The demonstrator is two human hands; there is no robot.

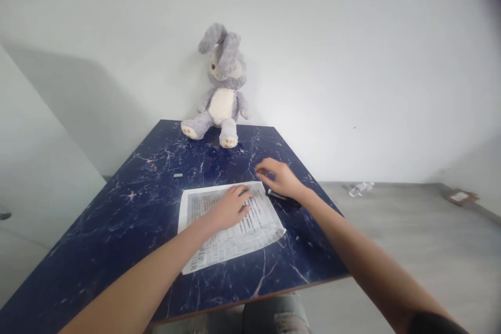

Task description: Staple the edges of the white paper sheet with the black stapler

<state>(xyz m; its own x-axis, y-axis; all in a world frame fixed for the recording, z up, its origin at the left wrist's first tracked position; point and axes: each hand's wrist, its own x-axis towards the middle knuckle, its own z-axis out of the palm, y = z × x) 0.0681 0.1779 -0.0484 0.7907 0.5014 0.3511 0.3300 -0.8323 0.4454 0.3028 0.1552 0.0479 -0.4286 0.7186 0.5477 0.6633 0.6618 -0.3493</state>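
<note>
A printed sheet of paper (219, 248), dense with lines of text, lies slightly askew on the blue marbled table. My left hand (234, 206) rests flat on its middle, fingers spread. Just past the sheet's upper right corner is my right hand (279, 176), raised a little over the table. Its fingers curve loosely towards the thumb, and nothing shows between them. Beneath the right wrist lies a slim dark pen-like thing (277, 195) with a light part, beside a black item (291, 202) partly hidden by the forearm.
A grey plush rabbit (223, 104) sits at the table's far edge against the white wall. A small pale block (178, 175) lies left of the paper on the table (129, 229). On the floor to the right are a clear plastic item (360, 188) and a brown item (460, 197).
</note>
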